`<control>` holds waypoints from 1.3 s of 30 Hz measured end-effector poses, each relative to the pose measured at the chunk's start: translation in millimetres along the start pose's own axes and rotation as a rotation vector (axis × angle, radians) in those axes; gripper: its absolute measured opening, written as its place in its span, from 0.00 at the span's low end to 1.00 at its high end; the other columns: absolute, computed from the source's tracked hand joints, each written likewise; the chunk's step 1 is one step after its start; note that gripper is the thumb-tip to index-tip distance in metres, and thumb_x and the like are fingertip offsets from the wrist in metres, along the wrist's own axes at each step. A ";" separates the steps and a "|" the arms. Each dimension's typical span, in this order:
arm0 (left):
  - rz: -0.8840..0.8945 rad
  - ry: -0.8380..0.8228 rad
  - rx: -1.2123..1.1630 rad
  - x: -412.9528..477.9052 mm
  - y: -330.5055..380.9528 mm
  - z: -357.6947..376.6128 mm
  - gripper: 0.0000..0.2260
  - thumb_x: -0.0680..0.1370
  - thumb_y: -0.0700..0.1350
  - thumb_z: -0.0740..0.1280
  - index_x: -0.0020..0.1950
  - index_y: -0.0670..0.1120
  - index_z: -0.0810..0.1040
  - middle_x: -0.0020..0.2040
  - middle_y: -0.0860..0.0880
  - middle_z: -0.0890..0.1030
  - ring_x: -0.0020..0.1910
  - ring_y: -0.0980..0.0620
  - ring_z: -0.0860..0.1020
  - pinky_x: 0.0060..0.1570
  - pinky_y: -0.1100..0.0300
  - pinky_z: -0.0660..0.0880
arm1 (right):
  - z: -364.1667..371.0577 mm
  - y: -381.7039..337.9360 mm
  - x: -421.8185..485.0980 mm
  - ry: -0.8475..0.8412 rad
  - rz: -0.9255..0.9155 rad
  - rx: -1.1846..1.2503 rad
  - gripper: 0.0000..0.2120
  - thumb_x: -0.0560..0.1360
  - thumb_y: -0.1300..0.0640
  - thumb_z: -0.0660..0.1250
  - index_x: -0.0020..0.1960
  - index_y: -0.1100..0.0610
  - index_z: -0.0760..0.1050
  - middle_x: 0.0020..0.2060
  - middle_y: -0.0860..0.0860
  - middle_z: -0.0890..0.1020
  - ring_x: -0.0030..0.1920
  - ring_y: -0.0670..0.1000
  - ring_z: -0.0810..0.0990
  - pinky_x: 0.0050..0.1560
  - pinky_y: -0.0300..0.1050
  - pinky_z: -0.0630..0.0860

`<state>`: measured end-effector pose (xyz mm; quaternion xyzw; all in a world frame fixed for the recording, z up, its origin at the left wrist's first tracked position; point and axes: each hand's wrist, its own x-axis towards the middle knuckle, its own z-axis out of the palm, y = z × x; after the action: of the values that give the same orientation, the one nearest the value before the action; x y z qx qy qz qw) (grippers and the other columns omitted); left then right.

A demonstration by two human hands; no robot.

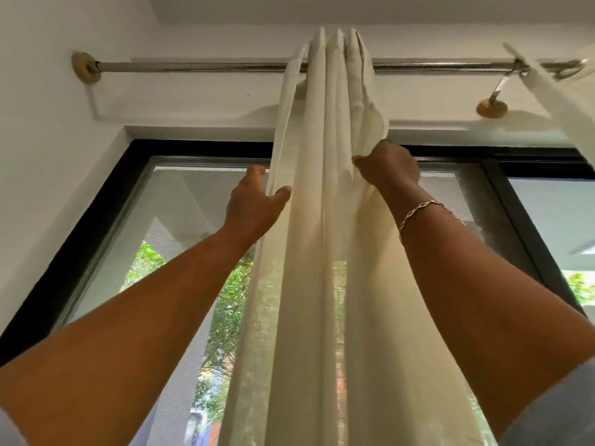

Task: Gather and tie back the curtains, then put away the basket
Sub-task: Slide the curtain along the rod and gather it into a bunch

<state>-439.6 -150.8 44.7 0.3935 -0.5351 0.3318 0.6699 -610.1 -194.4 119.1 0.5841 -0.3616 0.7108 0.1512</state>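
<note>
Cream curtain (325, 220), unlabelled, gripped by left hand (254, 204) and right hand (388, 167) below the rod (199, 66).

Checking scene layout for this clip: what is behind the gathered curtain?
Behind the curtain run the rod and the black-framed window; greenery shows faintly through the fabric. The frame's middle stretch is covered.

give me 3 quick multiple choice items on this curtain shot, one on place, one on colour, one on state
1. Where is the bracelet?
A. left wrist
B. right wrist
C. on the rod

2. What colour is the window frame?
A. black
B. white
C. red

3. How does the curtain hang?
A. spread flat across the window
B. bunched into folds
C. off the rod, on the floor

Answers:
1 B, the chain sits just below the right hand.
2 A, dark bars edge the glass.
3 B, the folds gather at the rod between the right and the left hand.
</note>
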 end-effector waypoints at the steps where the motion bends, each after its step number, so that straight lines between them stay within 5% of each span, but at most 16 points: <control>1: 0.002 0.005 -0.008 0.6 1.2 3.2 0.25 0.77 0.51 0.64 0.69 0.41 0.63 0.69 0.41 0.70 0.67 0.43 0.69 0.63 0.53 0.67 | -2.6 3.1 1.8 0.051 0.016 0.001 0.22 0.75 0.50 0.63 0.64 0.61 0.68 0.63 0.60 0.74 0.64 0.61 0.72 0.61 0.53 0.69; 6: 0.002 0.002 -0.010 11.3 9.8 17.4 0.27 0.76 0.53 0.64 0.70 0.40 0.62 0.69 0.41 0.69 0.67 0.42 0.69 0.62 0.52 0.68 | -15.2 9.9 15.2 0.184 -0.027 -0.004 0.24 0.74 0.53 0.64 0.66 0.63 0.64 0.64 0.59 0.73 0.64 0.61 0.71 0.62 0.54 0.69; 12: -0.081 -0.031 -0.010 27.4 17.9 27.9 0.38 0.73 0.61 0.63 0.73 0.39 0.55 0.72 0.39 0.65 0.69 0.41 0.66 0.63 0.52 0.67 | -21.5 23.5 32.1 -0.062 -0.010 0.146 0.28 0.69 0.45 0.71 0.60 0.62 0.72 0.57 0.58 0.78 0.57 0.59 0.77 0.48 0.48 0.72; 15: -0.176 -0.144 -0.085 30.2 24.3 38.3 0.43 0.73 0.65 0.59 0.76 0.40 0.47 0.74 0.40 0.61 0.71 0.41 0.64 0.66 0.50 0.65 | -14.5 28.1 32.7 -0.162 -0.047 0.143 0.28 0.67 0.48 0.74 0.61 0.61 0.73 0.58 0.58 0.78 0.58 0.59 0.77 0.50 0.47 0.73; 18: -0.213 -0.223 -0.033 30.5 25.7 52.6 0.41 0.74 0.53 0.68 0.75 0.40 0.46 0.71 0.38 0.64 0.68 0.39 0.67 0.65 0.49 0.67 | -9.5 31.1 27.1 -0.229 -0.037 0.195 0.31 0.66 0.51 0.74 0.64 0.60 0.68 0.60 0.58 0.76 0.60 0.59 0.75 0.56 0.53 0.74; 21: -0.206 -0.198 0.056 29.1 24.4 67.4 0.28 0.77 0.38 0.59 0.74 0.40 0.50 0.68 0.36 0.67 0.65 0.38 0.69 0.62 0.50 0.68 | -3.8 34.3 24.0 -0.283 -0.040 0.259 0.29 0.69 0.59 0.71 0.66 0.61 0.62 0.60 0.59 0.75 0.60 0.60 0.74 0.56 0.58 0.75; 26: -0.029 -0.319 -0.034 19.9 41.9 95.0 0.23 0.77 0.37 0.57 0.72 0.45 0.60 0.67 0.40 0.70 0.65 0.40 0.70 0.62 0.53 0.67 | 7.2 44.6 25.8 -0.201 -0.124 0.151 0.21 0.74 0.66 0.54 0.67 0.62 0.62 0.63 0.63 0.72 0.63 0.63 0.72 0.61 0.51 0.70; 31: 0.031 -0.421 -0.159 26.2 75.4 112.8 0.25 0.74 0.34 0.57 0.71 0.45 0.63 0.67 0.41 0.70 0.66 0.40 0.69 0.66 0.45 0.68 | -3.7 68.9 33.6 -0.163 -0.164 0.159 0.23 0.75 0.68 0.52 0.70 0.60 0.61 0.64 0.62 0.72 0.64 0.62 0.71 0.62 0.51 0.70; 35: 0.045 -0.431 -0.257 25.4 106.2 119.4 0.22 0.75 0.34 0.58 0.69 0.43 0.64 0.66 0.41 0.71 0.63 0.42 0.70 0.65 0.49 0.68 | -15.9 85.4 40.5 -0.177 -0.177 0.239 0.24 0.74 0.68 0.53 0.69 0.60 0.63 0.63 0.62 0.73 0.63 0.62 0.72 0.62 0.53 0.72; 39: 0.089 -0.441 -0.347 24.0 138.2 130.4 0.21 0.76 0.34 0.59 0.69 0.41 0.65 0.63 0.40 0.72 0.61 0.42 0.71 0.63 0.49 0.70 | -31.2 95.1 43.4 -0.200 -0.149 0.374 0.17 0.77 0.58 0.60 0.65 0.61 0.69 0.56 0.57 0.77 0.61 0.59 0.74 0.61 0.50 0.71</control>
<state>-613.7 -200.4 107.3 0.3118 -0.7333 0.1710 0.5795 -705.0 -247.7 126.1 0.6946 -0.1923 0.6910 0.0557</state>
